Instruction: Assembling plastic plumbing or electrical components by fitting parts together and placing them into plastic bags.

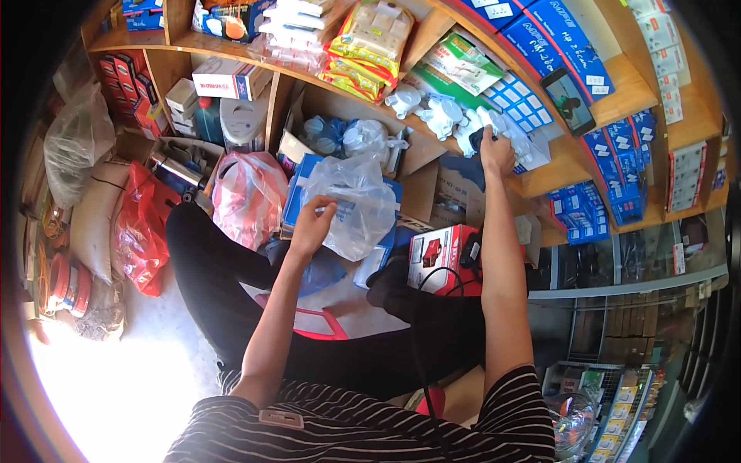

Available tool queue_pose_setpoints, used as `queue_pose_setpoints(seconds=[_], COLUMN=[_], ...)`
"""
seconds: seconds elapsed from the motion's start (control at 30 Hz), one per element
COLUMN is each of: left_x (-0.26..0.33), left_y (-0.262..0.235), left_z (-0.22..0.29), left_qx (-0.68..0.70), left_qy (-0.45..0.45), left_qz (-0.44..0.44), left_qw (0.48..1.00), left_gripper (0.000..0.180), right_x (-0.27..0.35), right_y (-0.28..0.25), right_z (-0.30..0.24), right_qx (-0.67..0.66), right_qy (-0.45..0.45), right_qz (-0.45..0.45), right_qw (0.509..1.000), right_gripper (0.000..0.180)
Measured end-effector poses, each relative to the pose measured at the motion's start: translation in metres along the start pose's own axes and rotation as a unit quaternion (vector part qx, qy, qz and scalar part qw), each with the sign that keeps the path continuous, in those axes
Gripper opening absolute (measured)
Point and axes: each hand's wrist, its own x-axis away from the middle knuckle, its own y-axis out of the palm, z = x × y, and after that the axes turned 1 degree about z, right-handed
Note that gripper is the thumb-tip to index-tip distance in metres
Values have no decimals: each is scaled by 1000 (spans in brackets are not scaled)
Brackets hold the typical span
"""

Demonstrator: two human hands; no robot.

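My left hand is closed with finger and thumb pinched at the edge of a clear plastic bag. The bag hangs loosely over a blue box between my knees. My right hand reaches out to the shelf at the upper right. Its fingers close round a small dark piece, whose kind I cannot make out. Beside those fingertips sit several white plastic fittings, some in clear wrapping.
Close to the right hand a phone leans on the shelf. A red and white box with a black cable stands by my foot. Red plastic bags sit at the left, near an open carton and stocked wooden shelves.
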Motion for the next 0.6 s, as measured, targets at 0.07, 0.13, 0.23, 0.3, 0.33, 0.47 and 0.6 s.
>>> queue_pose_setpoints(seconds=[0.07,0.13,0.23,0.3,0.33,0.47,0.6], left_x=[-3,-7,-20,-24,-22,-2,17], left_y=[-5,-12,-23,-25,-24,-15,1], left_z=[-5,-19,-34,-49,-52,-68,-49], left_qx=[35,51,-5,-63,-114,-8,111], left_qy=[-47,-56,-21,37,47,-98,-181], left_qz=[36,146,200,242,233,93,-27], left_qw=[998,986,979,968,965,991,977], left_gripper=[25,23,31,35,38,39,32], right_x=[-7,-9,-6,-3,5,92,137], right_y=[3,1,-11,-17,-18,-15,-20], right_z=[-1,7,29,57,71,84,65], right_qx=[6,0,-36,-125,-196,-348,-303], right_qy=[-12,-14,-18,-37,-54,-76,-163], right_qz=[-27,-24,-11,-20,-34,-79,-186], right_qw=[1000,1000,999,991,979,931,920], right_gripper=[74,77,80,68,60,47,44])
